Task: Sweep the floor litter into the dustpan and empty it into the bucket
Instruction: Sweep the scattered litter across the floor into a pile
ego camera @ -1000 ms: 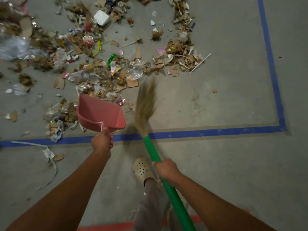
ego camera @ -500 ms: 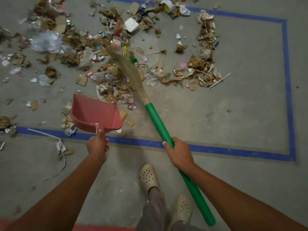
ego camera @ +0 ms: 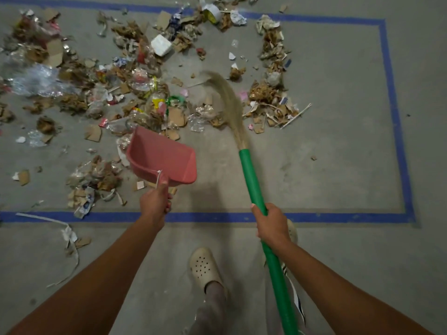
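A view looking down from a person's head at a grey concrete floor (ego camera: 333, 165). A rectangle of blue tape (ego camera: 396, 117) marks off an area, and litter (ego camera: 145, 100) lies scattered thickly across its left and middle: torn cardboard, clear plastic wrap and paper scraps.

The left hand (ego camera: 154, 204) is clenched around the handle of a pink dustpan (ego camera: 164, 158). The pan sits at the near edge of the pile, tilted with its open mouth facing the rubbish, ready to catch it. The pan looks empty, and whether its front lip touches the floor is unclear.

The right hand (ego camera: 271, 223) grips the green handle of a broom (ego camera: 251, 180) partway down. Its straw bristles (ego camera: 229, 102) are blurred and reach into the litter beyond the pan, probably so a pull can drag scraps toward it.

A pale shoe (ego camera: 204, 268) stands outside the tape. No bucket is in view.
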`<state>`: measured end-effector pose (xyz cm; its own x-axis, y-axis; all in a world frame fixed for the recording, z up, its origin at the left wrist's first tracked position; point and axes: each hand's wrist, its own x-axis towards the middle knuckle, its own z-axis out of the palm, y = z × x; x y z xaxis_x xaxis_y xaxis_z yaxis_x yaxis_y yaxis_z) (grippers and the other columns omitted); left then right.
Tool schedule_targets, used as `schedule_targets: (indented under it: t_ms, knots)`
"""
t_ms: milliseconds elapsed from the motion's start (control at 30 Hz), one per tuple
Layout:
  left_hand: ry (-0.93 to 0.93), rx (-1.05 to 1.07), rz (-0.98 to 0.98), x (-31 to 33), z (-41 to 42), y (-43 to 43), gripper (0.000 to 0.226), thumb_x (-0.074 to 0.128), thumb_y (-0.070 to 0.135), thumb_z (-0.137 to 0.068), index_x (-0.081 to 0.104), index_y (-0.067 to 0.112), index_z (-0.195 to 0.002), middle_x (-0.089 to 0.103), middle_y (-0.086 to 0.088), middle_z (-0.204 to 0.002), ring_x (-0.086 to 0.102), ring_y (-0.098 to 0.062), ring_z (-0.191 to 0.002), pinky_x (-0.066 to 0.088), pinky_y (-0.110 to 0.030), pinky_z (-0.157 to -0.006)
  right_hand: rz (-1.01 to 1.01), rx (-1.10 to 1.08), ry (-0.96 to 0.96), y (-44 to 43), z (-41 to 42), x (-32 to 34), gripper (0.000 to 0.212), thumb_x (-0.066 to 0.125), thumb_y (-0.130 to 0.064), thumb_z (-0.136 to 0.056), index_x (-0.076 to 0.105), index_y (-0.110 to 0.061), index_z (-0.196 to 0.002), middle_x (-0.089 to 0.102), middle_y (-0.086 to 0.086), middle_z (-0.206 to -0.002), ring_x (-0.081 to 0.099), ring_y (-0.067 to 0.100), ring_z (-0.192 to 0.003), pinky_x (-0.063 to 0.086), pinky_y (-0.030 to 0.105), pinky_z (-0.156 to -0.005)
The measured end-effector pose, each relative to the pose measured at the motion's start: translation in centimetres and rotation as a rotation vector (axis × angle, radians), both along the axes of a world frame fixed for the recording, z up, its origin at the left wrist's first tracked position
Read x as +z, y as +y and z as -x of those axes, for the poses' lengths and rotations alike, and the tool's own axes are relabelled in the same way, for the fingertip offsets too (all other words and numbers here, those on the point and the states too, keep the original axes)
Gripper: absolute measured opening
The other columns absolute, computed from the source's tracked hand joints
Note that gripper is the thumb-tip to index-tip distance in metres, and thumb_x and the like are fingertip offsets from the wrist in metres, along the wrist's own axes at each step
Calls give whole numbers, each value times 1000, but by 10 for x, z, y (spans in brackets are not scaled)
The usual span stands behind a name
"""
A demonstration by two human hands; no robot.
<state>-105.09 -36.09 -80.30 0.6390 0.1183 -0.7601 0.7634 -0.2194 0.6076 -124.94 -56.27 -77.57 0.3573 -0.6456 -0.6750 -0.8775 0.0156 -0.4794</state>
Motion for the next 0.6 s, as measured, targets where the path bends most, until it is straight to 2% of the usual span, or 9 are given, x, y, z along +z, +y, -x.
schedule_targets:
  t_ms: [100, 167, 233, 300, 400, 500, 600]
  knots:
    - [22, -57, 19, 3, -3, -38, 38, 67, 45, -92, 52, 12, -80, 49, -6, -63, 36, -9, -38, 26, -17, -35, 6, -150, -17, -45, 12, 3, 36, 61, -41, -96, 59, -10, -78, 67, 11, -65, 63, 26, -49, 56, 38, -49]
    - [45, -102, 25, 3, -4, -63, 34, 63, 41, -94, 52, 12, -80, 49, -6, -65, 37, -9, -38, 26, -16, -34, 30, -246, -11, -80, 22, 2, 37, 61, -38, -98, 58, -9, -76, 63, 8, -61, 60, 21, -47, 48, 29, -46]
    - [78, -128, 46, 5, -3, -87, 29, 58, 36, -98, 53, 12, -83, 49, -6, -67, 38, -10, -42, 27, -17, -34, 51, -339, 18, -115, 33, -5, 41, 60, -40, -97, 59, -5, -76, 63, 10, -61, 62, 25, -51, 48, 31, -52]
    - [92, -131, 32, 4, 0, -110, 26, 58, 32, -98, 55, 10, -84, 50, -6, -67, 38, -12, -46, 28, -18, -35, 28, -436, 42, -148, 42, -14, 43, 59, -41, -97, 60, -2, -78, 64, 16, -62, 64, 31, -54, 54, 37, -57]
    - [128, -124, 22, -2, 9, -142, 25, 58, 29, -99, 55, 10, -82, 49, -7, -68, 37, -13, -47, 27, -18, -35, -40, -558, 96, -200, 51, -28, 42, 59, -34, -98, 58, 0, -73, 61, 18, -59, 59, 31, -51, 54, 42, -58]
    - [204, -75, 78, -17, 15, -167, 22, 53, 25, -100, 53, 11, -83, 46, -6, -68, 37, -10, -43, 26, -16, -33, -112, -555, 173, -240, 54, -48, 30, 60, -22, -99, 57, 3, -82, 58, 20, -64, 55, 29, -50, 51, 37, -52]
    - [279, -4, 160, -35, 18, -185, 19, 47, 22, -102, 51, 13, -86, 43, -5, -68, 38, -6, -38, 26, -15, -32, -104, -363, 259, -253, 48, -75, 31, 62, -24, -96, 63, 8, -94, 64, 22, -67, 62, 33, -55, 59, 46, -62]
